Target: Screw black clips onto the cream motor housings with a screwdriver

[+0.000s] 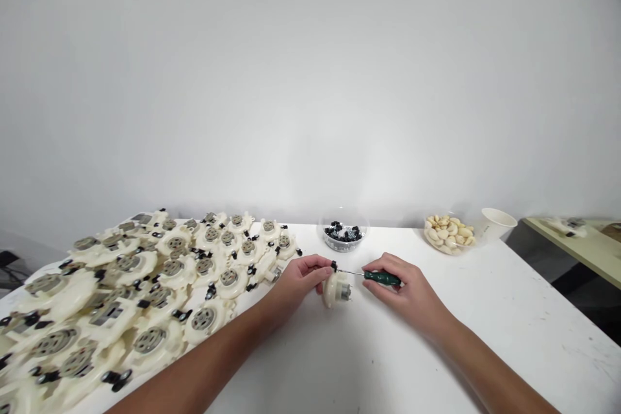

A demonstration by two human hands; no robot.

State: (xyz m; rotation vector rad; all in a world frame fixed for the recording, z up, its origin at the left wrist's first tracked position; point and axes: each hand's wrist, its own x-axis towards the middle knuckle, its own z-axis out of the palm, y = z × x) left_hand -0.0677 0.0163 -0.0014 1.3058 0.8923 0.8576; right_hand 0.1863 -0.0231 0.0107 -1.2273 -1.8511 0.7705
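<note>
Near the middle of the table, my left hand [303, 278] is closed on a cream plastic housing with a small metal motor [334, 292]. A small black part [334, 266] sits at the top of this housing, by my left fingertips. My right hand [405, 284] grips the green handle of a screwdriver [382, 278]. Its thin shaft points left, and the tip is at or very near the black part; exact contact is too small to tell.
Many similar motor housings [204, 318] cover the table's left side. Behind my hands stands a clear bowl [343, 246] of small black parts and screws. Farther right are a clear dish of pale, nut-like pieces [449, 234] and a white cup [495, 223]. A wall rises behind the table [485, 310].
</note>
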